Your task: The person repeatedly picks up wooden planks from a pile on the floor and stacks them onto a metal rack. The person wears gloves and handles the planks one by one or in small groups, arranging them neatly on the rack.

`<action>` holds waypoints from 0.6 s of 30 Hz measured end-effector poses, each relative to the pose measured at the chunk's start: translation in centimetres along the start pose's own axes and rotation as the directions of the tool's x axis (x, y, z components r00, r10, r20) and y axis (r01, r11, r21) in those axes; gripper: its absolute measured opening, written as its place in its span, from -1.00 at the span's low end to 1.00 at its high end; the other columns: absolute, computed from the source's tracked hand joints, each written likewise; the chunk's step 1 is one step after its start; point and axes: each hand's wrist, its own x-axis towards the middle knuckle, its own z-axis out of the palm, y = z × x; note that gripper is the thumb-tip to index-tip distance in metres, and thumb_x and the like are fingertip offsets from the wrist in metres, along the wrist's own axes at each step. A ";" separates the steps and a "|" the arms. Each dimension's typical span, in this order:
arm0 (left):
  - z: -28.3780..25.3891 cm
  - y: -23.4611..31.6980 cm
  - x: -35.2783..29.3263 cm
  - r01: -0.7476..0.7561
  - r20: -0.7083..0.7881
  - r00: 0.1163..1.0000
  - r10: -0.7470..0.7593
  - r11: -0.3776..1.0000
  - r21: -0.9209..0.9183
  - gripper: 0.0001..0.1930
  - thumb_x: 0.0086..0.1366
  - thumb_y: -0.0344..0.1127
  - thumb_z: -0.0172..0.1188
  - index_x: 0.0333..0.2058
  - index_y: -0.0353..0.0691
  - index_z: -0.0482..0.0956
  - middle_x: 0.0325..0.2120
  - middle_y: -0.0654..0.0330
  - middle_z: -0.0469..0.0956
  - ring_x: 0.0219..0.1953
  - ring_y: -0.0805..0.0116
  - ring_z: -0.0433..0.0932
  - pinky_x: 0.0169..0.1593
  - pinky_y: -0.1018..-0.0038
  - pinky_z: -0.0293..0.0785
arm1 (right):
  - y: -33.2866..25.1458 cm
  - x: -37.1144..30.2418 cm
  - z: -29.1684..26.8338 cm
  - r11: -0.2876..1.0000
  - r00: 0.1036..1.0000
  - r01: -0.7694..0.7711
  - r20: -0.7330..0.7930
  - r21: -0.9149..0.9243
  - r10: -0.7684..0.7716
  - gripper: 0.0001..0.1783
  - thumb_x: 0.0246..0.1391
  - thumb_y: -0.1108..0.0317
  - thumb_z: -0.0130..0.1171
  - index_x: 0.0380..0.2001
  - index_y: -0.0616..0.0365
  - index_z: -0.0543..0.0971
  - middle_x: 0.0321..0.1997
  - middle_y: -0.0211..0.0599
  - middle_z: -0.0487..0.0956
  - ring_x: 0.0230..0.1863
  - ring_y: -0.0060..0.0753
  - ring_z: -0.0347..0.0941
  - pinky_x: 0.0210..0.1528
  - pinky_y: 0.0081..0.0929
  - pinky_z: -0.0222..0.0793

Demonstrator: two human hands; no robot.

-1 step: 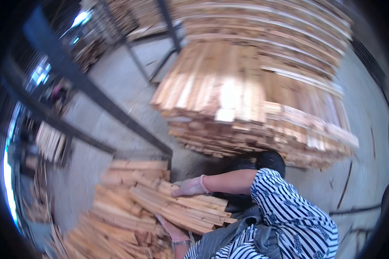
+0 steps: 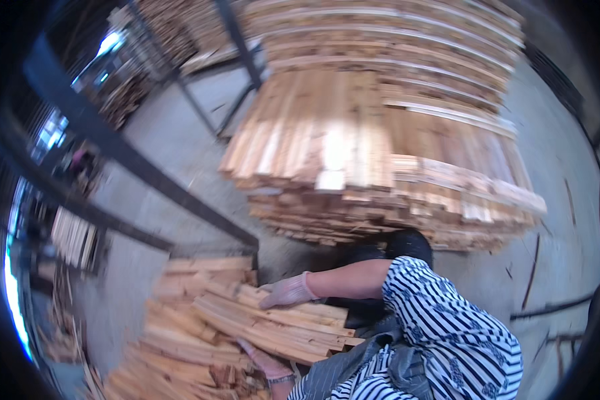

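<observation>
Several long, pale wooden strips (image 2: pixel 273 322) lie side by side in a bundle, one end close to my body and the other over a loose wood pile (image 2: pixel 173 353). My right hand (image 2: pixel 288 292), in a light knitted glove, is closed over the far side of the bundle. On the near side, my left hand (image 2: pixel 263 363), also gloved, grips the strips from the edge; its fingertips are partly hidden beneath them. A dark band circles the left wrist. The picture is slightly blurred.
A large stack of boards (image 2: pixel 333 127) rises ahead, layered higher at the back. Dark metal bars (image 2: pixel 160 177) slant across the left, close to the wood pile. Another bundle of pale strips (image 2: pixel 75 237) stands far left. Concrete floor (image 2: pixel 493 287) shows at the right, with thin sticks on it.
The view has shifted slightly, so the board stack and metal bars appear a little further left. Both hands keep their hold on the strips.
</observation>
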 end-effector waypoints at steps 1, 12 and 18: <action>0.3 0.9 0.0 0.013 -0.036 0.999 -0.014 1.000 -0.011 -0.08 0.35 0.44 -0.14 0.41 -0.19 0.08 0.33 0.01 0.23 0.31 0.06 0.27 0.39 0.18 0.19 | -1.9 -1.4 -0.5 0.998 0.998 -0.060 0.011 0.008 0.060 -0.24 0.16 0.14 0.13 0.38 0.18 0.25 0.29 0.00 0.44 0.27 -0.25 0.33 0.33 -0.32 0.23; 15.6 5.8 -4.1 -0.275 0.463 0.872 0.159 0.942 0.194 -0.16 0.40 0.32 -0.15 0.38 -0.26 0.08 0.27 -0.11 0.22 0.25 -0.01 0.35 0.27 0.13 0.40 | -11.3 -20.7 0.1 0.875 0.751 0.211 -0.501 -0.436 -0.431 -0.03 0.29 -0.09 0.03 0.49 0.19 -0.16 0.23 0.36 0.41 0.26 0.21 0.39 0.33 -0.25 0.26; 30.1 3.0 -5.8 -0.137 0.754 0.640 -0.151 0.943 0.305 -0.11 0.38 0.28 -0.02 0.37 -0.38 0.02 0.17 -0.17 0.31 0.17 -0.05 0.42 0.23 0.19 0.47 | -11.9 -32.0 -3.9 0.931 0.511 0.037 -0.793 -0.364 -0.330 0.14 0.15 -0.09 0.22 0.45 0.39 -0.16 0.37 0.40 0.23 0.41 0.08 0.22 0.42 -0.33 0.14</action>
